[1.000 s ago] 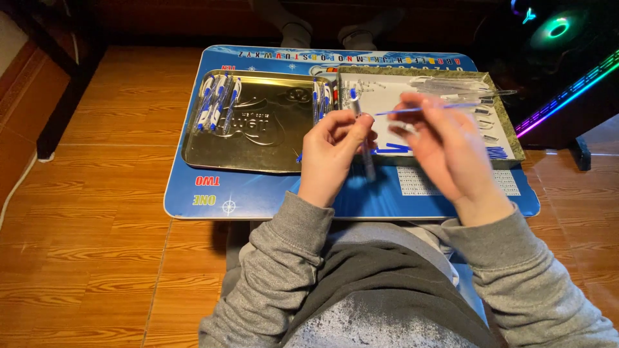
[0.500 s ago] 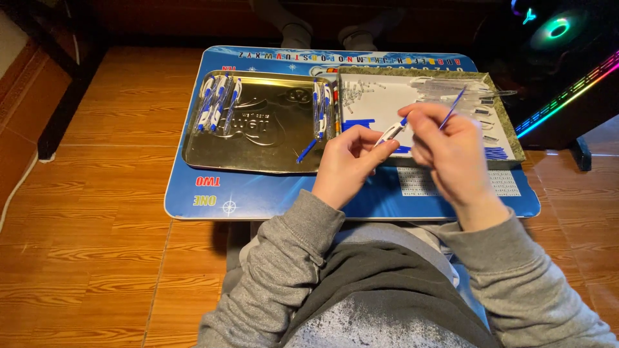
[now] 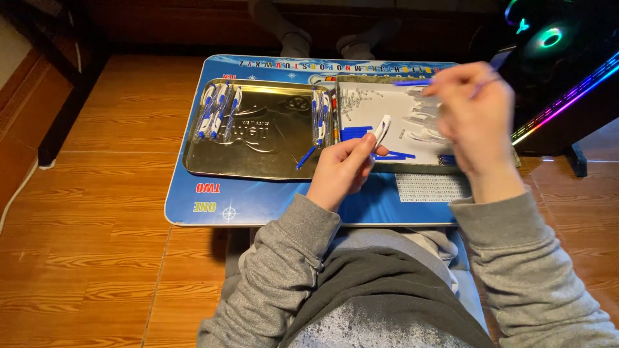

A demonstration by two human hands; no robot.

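The left hand [image 3: 342,169] sits at the centre of the frame, fingers pinched round a short white pen barrel [image 3: 382,129] that tilts up toward the upper right, just over the near rim of the white-lined tray [image 3: 380,103]. The right hand [image 3: 474,116] is raised at the upper right, blurred, its fingers closed on a thin blue pen part [image 3: 412,82] that sticks out to the left above that tray. Both trays rest side by side on a blue lap table [image 3: 258,200]; the gold tin tray [image 3: 258,135] on the left touches the white-lined one along its right rim. In the gold tray I count three finished pens [image 3: 219,111] bunched at its upper left corner, two or three more along its right edge, and one loose blue piece [image 3: 305,157] lying aslant near the lower right; its middle is bare metal. The table's near strip in front of the trays lies open, and wooden floor [image 3: 97,245] spreads wide to the left. A dark case with coloured lights [image 3: 561,58] crowds the upper right corner, close beside the right hand.
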